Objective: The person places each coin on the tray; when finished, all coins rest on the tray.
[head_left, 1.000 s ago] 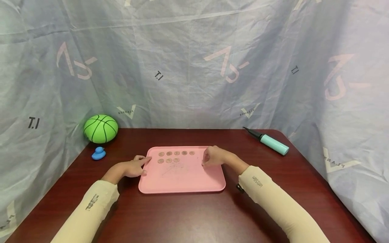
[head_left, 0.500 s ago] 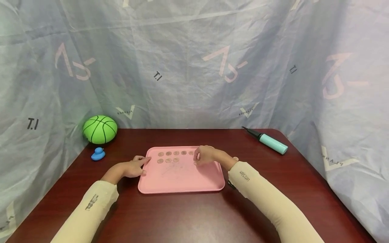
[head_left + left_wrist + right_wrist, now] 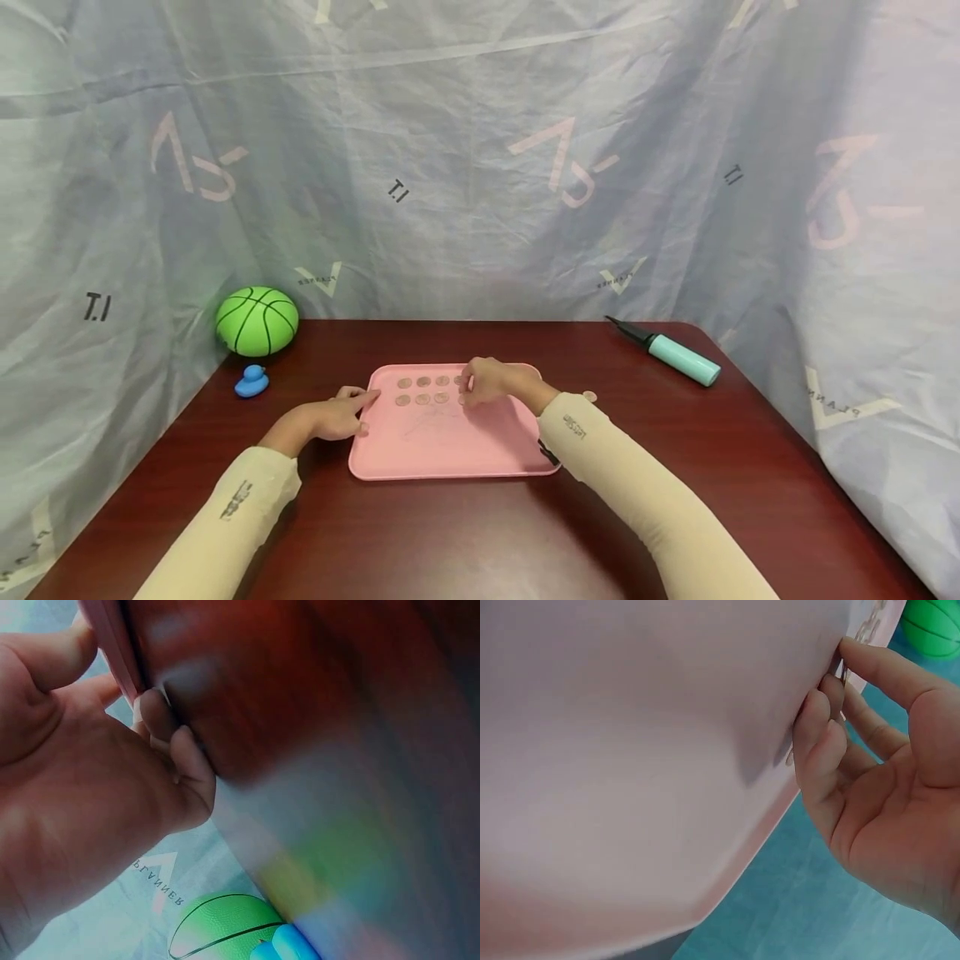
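Observation:
Two rows of round, flat coins (image 3: 422, 399) lie in the upper left part of a pink tray (image 3: 450, 454). My right hand (image 3: 489, 381) is over the tray, at the right end of these rows, and covers part of the upper row. Between thumb and fingertips it pinches a coin (image 3: 844, 673), held close to the tray surface. At the tray's left rim is my left hand (image 3: 337, 417). Its index finger lies straight over the rim onto the tray, its thumb touches the rim, and the other fingers bend beside the tray's outer wall (image 3: 120, 652).
One more coin (image 3: 590, 397) lies on the dark red table (image 3: 420, 533), right of the tray. A green ball (image 3: 257, 322) and a blue rubber duck (image 3: 252, 382) stand at the back left. A turquoise hand pump (image 3: 678, 357) lies back right. Grey cloth (image 3: 465, 208) hangs behind.
My right hand has moved left across the tray with the coin, up to the end of the lower row. The left hand stays at the left rim.

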`<control>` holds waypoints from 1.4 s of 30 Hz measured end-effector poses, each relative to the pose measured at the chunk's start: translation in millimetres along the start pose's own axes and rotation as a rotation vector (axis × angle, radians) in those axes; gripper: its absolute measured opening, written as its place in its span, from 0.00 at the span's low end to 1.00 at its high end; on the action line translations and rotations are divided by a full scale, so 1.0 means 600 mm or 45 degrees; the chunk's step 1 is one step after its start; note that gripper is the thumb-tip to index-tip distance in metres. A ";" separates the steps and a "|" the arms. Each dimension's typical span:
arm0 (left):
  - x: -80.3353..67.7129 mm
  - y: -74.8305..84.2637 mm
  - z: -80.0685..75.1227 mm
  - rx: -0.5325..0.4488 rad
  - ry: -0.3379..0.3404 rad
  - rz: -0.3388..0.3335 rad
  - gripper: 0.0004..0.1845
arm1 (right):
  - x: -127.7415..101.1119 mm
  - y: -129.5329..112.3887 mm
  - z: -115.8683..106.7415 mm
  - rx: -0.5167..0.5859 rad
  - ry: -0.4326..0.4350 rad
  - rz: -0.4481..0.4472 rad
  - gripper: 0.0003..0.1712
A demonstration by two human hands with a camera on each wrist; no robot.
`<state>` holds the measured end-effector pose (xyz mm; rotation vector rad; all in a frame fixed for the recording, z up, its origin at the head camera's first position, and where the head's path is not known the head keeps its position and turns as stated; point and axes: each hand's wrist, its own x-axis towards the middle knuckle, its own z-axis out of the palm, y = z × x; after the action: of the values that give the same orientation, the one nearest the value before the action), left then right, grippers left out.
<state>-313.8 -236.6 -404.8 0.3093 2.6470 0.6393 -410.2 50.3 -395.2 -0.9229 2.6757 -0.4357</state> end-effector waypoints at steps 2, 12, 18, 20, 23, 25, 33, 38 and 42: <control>0.003 0.001 0.001 0.001 0.000 -0.002 0.40 | 0.003 0.000 0.001 0.000 0.018 0.001 0.06; 0.005 0.007 -0.003 -0.025 -0.008 -0.022 0.40 | -0.002 0.010 -0.006 -0.030 0.031 -0.008 0.15; 0.005 0.008 -0.006 -0.019 -0.014 -0.018 0.40 | -0.025 0.022 -0.019 -0.018 0.024 -0.037 0.16; 0.004 0.009 -0.007 -0.018 -0.016 -0.012 0.40 | -0.035 0.026 -0.027 -0.010 0.027 -0.060 0.15; 0.002 0.012 -0.009 -0.026 -0.018 -0.016 0.40 | -0.051 0.035 -0.038 0.003 0.040 -0.085 0.15; 0.001 0.014 -0.009 -0.027 -0.023 -0.014 0.41 | -0.062 0.046 -0.044 0.005 0.047 -0.087 0.16; 0.007 0.012 -0.007 -0.028 -0.016 -0.036 0.40 | -0.109 0.110 -0.062 0.049 0.084 -0.028 0.17; 0.004 0.007 -0.007 -0.019 -0.011 -0.024 0.40 | -0.137 0.155 -0.071 0.112 0.093 0.004 0.18; 0.004 0.001 -0.005 -0.020 -0.012 -0.011 0.40 | -0.157 0.194 -0.074 0.163 0.097 0.072 0.19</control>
<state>-316.9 -236.6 -402.8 0.2959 2.6316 0.6540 -418.6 205.7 -382.3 -0.8074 2.6975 -0.6330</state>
